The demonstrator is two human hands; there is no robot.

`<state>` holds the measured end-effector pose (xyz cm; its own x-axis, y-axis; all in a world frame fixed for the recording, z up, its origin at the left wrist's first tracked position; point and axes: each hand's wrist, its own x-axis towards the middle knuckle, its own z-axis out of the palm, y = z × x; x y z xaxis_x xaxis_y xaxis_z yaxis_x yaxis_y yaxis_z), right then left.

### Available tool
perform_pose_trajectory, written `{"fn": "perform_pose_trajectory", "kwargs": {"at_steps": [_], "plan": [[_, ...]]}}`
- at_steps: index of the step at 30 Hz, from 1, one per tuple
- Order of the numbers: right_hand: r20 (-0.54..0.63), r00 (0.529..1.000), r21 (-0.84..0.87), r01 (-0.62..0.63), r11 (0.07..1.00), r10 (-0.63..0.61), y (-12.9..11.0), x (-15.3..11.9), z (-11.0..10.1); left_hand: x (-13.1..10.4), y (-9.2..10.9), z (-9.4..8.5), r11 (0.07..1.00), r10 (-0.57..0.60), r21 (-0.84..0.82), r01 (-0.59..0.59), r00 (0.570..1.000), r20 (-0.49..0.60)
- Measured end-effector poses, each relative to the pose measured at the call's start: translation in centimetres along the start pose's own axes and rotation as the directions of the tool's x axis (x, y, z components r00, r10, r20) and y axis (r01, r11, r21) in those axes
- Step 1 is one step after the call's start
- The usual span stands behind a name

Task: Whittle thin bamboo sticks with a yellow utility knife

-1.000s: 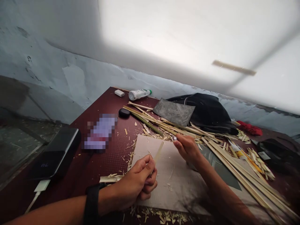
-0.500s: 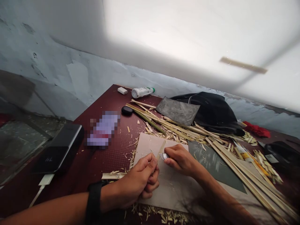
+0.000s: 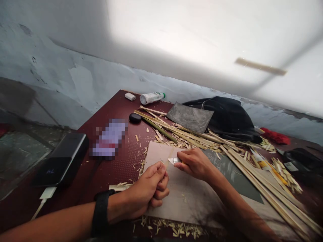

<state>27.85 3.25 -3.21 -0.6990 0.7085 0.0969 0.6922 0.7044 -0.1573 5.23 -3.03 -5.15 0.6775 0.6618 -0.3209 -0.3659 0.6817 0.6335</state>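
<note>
The left hand (image 3: 148,188) pinches a thin bamboo strip (image 3: 169,158) over the gray board (image 3: 191,198). The right hand (image 3: 194,163) holds a small blade (image 3: 174,160) against the strip

dim tabletop (image 3: 113,168), bright washed-out glare across upper wall (image 3: 202,33), soft shadows, edges bent by wide lens, slight blur.

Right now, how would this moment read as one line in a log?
left hand: pinches thin bamboo strip | right hand: holds small blade against strip | under them: grey board | around: bamboo shavings
</note>
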Motion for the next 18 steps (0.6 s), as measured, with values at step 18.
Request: {"fn": "perform_pose_trajectory", "kwargs": {"at_steps": [18], "plan": [[-0.526, 0.779, -0.125, -0.468, 0.875, 0.342, 4.5, -2.7, -3.9, -0.2, -0.6, -0.4, 1.000, 0.005, 0.011, -0.005, 0.998, 0.067]]}}
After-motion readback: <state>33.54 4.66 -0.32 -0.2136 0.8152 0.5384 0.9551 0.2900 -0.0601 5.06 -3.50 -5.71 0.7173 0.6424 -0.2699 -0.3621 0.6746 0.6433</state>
